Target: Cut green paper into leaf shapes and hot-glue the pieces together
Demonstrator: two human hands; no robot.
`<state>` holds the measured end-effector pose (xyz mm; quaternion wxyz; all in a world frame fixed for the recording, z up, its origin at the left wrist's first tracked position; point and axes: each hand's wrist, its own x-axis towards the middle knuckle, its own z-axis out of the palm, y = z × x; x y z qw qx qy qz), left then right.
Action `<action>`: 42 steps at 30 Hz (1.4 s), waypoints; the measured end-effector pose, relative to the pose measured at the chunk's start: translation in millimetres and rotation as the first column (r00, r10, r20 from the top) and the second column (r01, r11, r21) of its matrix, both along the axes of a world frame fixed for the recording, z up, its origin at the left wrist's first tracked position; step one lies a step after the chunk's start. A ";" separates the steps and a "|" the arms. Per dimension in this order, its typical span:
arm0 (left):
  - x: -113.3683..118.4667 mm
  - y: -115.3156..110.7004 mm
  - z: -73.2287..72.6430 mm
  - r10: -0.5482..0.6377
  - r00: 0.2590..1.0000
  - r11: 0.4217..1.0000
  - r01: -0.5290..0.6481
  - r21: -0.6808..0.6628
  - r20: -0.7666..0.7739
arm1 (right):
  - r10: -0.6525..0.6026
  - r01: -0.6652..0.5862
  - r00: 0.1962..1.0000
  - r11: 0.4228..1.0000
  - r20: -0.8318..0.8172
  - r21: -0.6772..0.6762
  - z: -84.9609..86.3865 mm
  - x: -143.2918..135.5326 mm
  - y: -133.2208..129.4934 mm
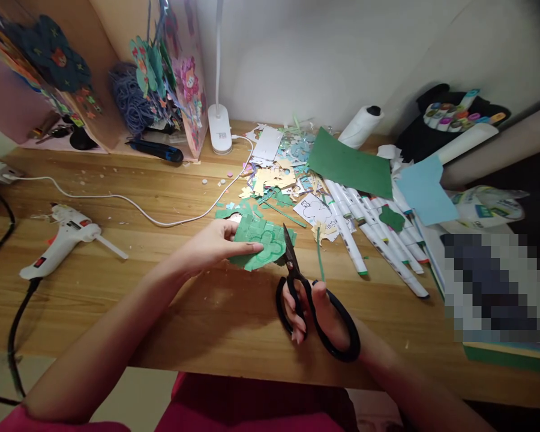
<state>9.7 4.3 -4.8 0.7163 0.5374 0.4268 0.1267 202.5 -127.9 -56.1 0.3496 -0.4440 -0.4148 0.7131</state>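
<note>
Nearest camera: right hand (317, 312) gripping black scissors (297, 282), blades pointing up-left, away from body, tips biting right edge of green paper cutout (258, 243). Left hand (211, 243) pinching cutout's left side, just above wooden desk (162, 204). Marker pens (373, 231) right of cutout.

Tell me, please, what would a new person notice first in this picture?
First, at the centre of the wooden desk, the right hand holds black scissors whose blades meet a green paper shape held by the left hand. Behind lies a heap of paper scraps; a white glue gun rests at the left.
</note>
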 end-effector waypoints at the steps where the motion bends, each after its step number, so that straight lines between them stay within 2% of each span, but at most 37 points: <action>1: 0.1 0.4 0.7 0.004 1.000 1.000 -0.004 -0.003 0.002 | -0.009 0.009 1.000 1.000 0.023 -0.002 0.4 0.1 -0.2; 6: 0.2 4.2 7.0 0.039 0.999 0.999 -0.038 0.029 -0.007 | -0.026 0.025 0.994 1.000 0.108 0.007 0.6 3.0 -1.2; 11: -2.4 7.6 7.4 0.057 0.998 0.995 -0.054 0.085 -0.031 | 0.046 -0.045 0.999 0.999 0.024 -0.025 2.5 3.9 -1.4; 16: -7.4 9.8 3.6 -0.062 0.996 0.989 0.070 0.134 -0.065 | 0.145 -0.150 0.986 0.987 -0.086 -0.061 10.2 2.7 -1.8; 18: -9.0 10.4 3.1 -0.096 0.991 0.982 0.109 0.152 -0.090 | 0.143 -0.146 0.987 0.988 -0.068 -0.054 11.5 2.8 -2.5; 22: -10.3 11.9 4.9 -0.105 0.991 0.985 0.115 0.127 -0.082 | 0.118 -0.117 0.993 0.992 0.025 -0.054 11.6 4.2 -3.1; 27: -8.2 12.3 7.9 -0.054 0.998 0.994 0.058 0.089 -0.045 | 0.105 -0.101 0.985 0.994 0.138 -0.035 13.7 4.3 0.7; 34: -0.1 5.6 5.2 0.153 0.988 0.987 -0.151 0.052 -0.036 | 0.106 -0.106 0.990 0.994 0.094 -0.006 13.1 2.8 2.1; 38: 0.4 4.2 5.2 0.084 0.996 0.996 -0.084 0.021 -0.017 | 0.148 -0.148 0.989 0.989 0.017 0.011 14.1 3.6 1.5; 42: -1.7 5.6 3.8 -0.001 1.000 1.000 0.000 0.015 0.009 | 0.144 -0.144 0.989 0.989 0.018 -0.022 10.1 3.0 -0.6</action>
